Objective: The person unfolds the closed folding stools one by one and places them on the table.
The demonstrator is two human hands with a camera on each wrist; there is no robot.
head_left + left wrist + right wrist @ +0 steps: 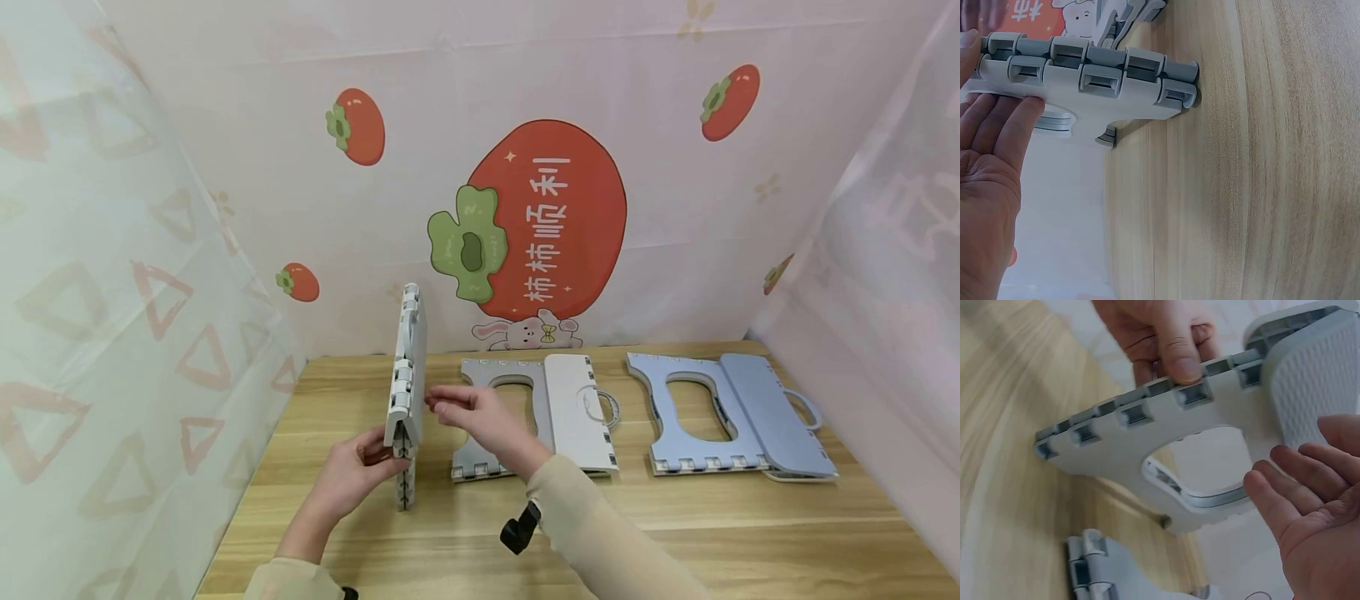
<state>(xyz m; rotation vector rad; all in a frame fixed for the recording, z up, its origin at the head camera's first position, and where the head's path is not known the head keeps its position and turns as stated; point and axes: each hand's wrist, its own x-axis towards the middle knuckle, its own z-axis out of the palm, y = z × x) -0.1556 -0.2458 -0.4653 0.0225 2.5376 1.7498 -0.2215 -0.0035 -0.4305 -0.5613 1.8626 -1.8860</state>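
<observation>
A white-and-grey folding stool (420,358) stands folded and on edge on the wooden table, its narrow hinged side toward me. My left hand (348,479) grips that hinged side low down; in the right wrist view the thumb lies over the hinges of the leg panel (1222,406) and the fingers go behind it. My right hand (483,421) is just right of the stool, palm toward it, fingers loosely extended and holding nothing. In the right wrist view the right hand (1316,500) is beside the textured seat panel (1316,375).
A grey folding stool (573,408) with a whitish seat and a loop handle lies flat behind my right forearm. Farther right lies a blue folding stool (780,417), also flat. Printed cloth (675,275) walls in the table's back and sides.
</observation>
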